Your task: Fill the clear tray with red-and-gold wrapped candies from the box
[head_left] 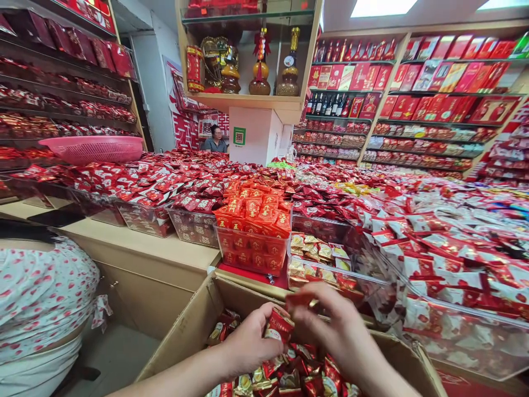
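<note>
Over an open cardboard box (177, 336), my left hand (248, 342) is closed around a small red candy packet (279, 326) with a pale picture on its front. Beside it, my right hand (334, 325) pinches another red wrapped candy (298, 300), slightly blurred by motion. Many red and gold wrapped candies (285, 380) lie loose in the box under both hands. Just beyond my right hand stands a clear plastic bin (355, 273), partly filled with gold and red packets (320, 248).
A heaped clear bin of bright red packets (254, 220) stands behind the box. White-and-red packets (446, 264) pile up at right. A pink basket (93, 149) rests at far left. A person in a dotted top (41, 298) is close on my left; another person (215, 140) is far back.
</note>
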Available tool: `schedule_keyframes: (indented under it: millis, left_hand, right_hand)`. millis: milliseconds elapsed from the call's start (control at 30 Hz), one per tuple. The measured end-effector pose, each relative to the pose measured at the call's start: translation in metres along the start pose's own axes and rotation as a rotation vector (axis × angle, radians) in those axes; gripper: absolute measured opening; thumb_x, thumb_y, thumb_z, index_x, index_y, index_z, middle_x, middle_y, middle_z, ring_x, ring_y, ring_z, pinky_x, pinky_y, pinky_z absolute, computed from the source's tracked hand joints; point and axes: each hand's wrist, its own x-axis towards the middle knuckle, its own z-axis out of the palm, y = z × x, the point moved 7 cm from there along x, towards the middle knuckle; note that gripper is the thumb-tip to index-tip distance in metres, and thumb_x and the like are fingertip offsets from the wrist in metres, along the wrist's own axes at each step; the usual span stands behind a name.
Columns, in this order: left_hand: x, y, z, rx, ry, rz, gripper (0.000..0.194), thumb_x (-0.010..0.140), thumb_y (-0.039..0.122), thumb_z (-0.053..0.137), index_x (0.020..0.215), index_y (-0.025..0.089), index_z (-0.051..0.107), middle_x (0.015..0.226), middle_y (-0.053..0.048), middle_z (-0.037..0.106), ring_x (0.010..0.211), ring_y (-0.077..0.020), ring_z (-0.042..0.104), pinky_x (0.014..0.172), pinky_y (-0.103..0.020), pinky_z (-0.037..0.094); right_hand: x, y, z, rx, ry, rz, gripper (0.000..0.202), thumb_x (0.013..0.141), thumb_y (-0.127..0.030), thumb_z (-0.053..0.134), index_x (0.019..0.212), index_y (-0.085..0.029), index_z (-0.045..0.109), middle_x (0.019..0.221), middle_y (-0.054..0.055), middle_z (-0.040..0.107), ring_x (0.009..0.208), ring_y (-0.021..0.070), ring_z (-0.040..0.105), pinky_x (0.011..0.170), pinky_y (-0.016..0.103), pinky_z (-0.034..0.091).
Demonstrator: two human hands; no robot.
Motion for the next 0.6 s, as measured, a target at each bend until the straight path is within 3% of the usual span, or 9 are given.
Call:
schedule_keyframes:
  millis: [100,167,233,333,467,600]
  left_hand:
    - [-0.001,-0.002,0.000,-0.019,-0.002,-0.049,0.039,0.058,0.013,0.060,0.093,0.019,0.042,0.080,0.002,0.050,0.061,-0.0083,0.049,0.049,-0.019,0.039]
    - [-0.002,-0.002,0.003,-0.049,-0.018,-0.070,0.047,0.058,0.015,0.061,0.099,0.020,0.038,0.085,0.000,0.051,0.064,-0.0102,0.053,0.051,-0.021,0.042]
    - [-0.004,-0.002,0.007,-0.066,-0.051,-0.092,0.052,0.058,0.016,0.061,0.103,0.019,0.034,0.082,-0.001,0.053,0.063,-0.0117,0.055,0.052,-0.024,0.043]
    - [-0.008,-0.004,0.012,-0.057,-0.103,-0.114,0.053,0.057,0.014,0.059,0.103,0.019,0.033,0.080,-0.001,0.054,0.060,-0.0129,0.056,0.050,-0.026,0.043]
    - [-0.012,-0.004,0.016,-0.029,-0.128,-0.148,0.052,0.054,0.008,0.057,0.100,0.018,0.037,0.081,0.000,0.055,0.062,-0.0114,0.054,0.055,-0.026,0.043]
    - [-0.014,0.000,0.017,0.040,-0.133,-0.092,0.049,0.053,0.004,0.057,0.099,0.016,0.042,0.085,0.000,0.056,0.076,-0.0117,0.052,0.069,-0.027,0.041]
  right_hand:
    - [0.032,0.003,-0.057,-0.144,0.320,0.053,0.029,0.071,-0.040,0.053,0.091,-0.018,0.053,0.085,0.006,0.060,0.073,0.0168,0.054,0.066,0.027,0.041]
    - [0.055,0.023,-0.078,-0.227,0.359,0.182,0.041,0.066,-0.044,0.056,0.095,-0.015,0.049,0.081,0.007,0.060,0.069,0.0170,0.054,0.060,0.026,0.041]
    - [0.073,0.052,-0.081,-0.296,0.223,0.349,0.045,0.062,-0.046,0.059,0.092,-0.014,0.049,0.076,0.007,0.061,0.067,0.0172,0.054,0.056,0.026,0.040]
    - [0.085,0.081,-0.067,-0.345,-0.038,0.529,0.041,0.054,-0.043,0.065,0.080,-0.014,0.052,0.069,0.005,0.060,0.061,0.0151,0.053,0.051,0.024,0.039]
    - [0.083,0.089,-0.048,-0.274,-0.272,0.669,0.027,0.054,-0.039,0.066,0.060,-0.015,0.054,0.052,0.001,0.056,0.047,0.0106,0.047,0.043,0.022,0.036]
    - [0.081,0.098,-0.043,-0.268,-0.354,0.783,0.024,0.053,-0.033,0.066,0.046,-0.015,0.051,0.041,-0.001,0.051,0.039,0.0092,0.043,0.038,0.021,0.033]
